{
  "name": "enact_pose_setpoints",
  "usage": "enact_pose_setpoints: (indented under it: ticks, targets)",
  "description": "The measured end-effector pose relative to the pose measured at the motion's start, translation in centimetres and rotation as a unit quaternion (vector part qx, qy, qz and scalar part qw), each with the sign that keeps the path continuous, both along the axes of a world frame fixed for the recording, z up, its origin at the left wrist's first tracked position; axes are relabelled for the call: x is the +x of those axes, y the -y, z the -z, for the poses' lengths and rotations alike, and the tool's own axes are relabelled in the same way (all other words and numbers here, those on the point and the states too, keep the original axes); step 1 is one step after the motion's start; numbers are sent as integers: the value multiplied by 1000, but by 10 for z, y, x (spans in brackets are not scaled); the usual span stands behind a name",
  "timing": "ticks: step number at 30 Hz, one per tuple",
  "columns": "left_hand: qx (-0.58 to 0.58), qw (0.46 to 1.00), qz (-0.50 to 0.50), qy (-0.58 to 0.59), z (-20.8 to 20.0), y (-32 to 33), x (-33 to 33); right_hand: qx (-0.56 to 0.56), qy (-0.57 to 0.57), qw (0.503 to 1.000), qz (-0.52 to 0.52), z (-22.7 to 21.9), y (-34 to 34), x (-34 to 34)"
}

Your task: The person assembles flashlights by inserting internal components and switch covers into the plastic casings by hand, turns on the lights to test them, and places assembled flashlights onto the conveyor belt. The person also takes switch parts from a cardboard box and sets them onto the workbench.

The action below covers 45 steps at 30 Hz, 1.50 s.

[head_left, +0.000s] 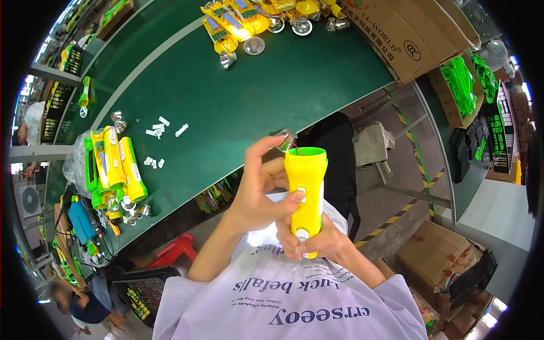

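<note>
A yellow flashlight body (306, 175) with a green inner rim stands nearly upright in front of my chest, its wide end up. My right hand (320, 241) is closed round its lower end, near a round white part. My left hand (258, 190) curls beside the upper body, thumb pressed on the white switch (302, 195). The left index finger reaches to a shiny reflector (287, 139), which hangs at the open mouth on a thin red wire. Whether the other left fingers touch the body is hidden.
Yellow-green flashlight bodies (113, 158) and small white parts (156, 130) lie on the green table (226, 113). More bodies with reflectors (238, 25), one lit, sit at the far edge by a cardboard box (402, 39). A red stool (174, 249) stands below the table.
</note>
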State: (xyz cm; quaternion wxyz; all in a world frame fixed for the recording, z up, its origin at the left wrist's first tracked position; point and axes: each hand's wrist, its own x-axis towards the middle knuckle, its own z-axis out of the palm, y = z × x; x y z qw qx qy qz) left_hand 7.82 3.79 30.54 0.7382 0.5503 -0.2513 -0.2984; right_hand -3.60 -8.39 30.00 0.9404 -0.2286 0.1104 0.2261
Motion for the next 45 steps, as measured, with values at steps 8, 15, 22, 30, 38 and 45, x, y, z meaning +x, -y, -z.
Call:
enact_pose_setpoints:
  ticks: [8,15,22,30,38,45]
  targets:
    - [-3,998,-35,52,-2,3,-6,9,0,1000,-23,-5,1,1]
    - [28,982,-19,-184,-4,12,-24,-19,-25,998,51,-5,-2,2]
    - [48,981,-18,-187,0,16,-28,-25,-21,998,52,-3,2,3]
    - [74,978,0,-194,10,20,-23,-18,-61,994,85,0,0,2]
    - [55,982,-17,-182,3,24,-27,-23,-45,996,78,2,4,2]
    - [60,980,-6,-190,15,16,-25,-22,-60,994,93,0,-1,3]
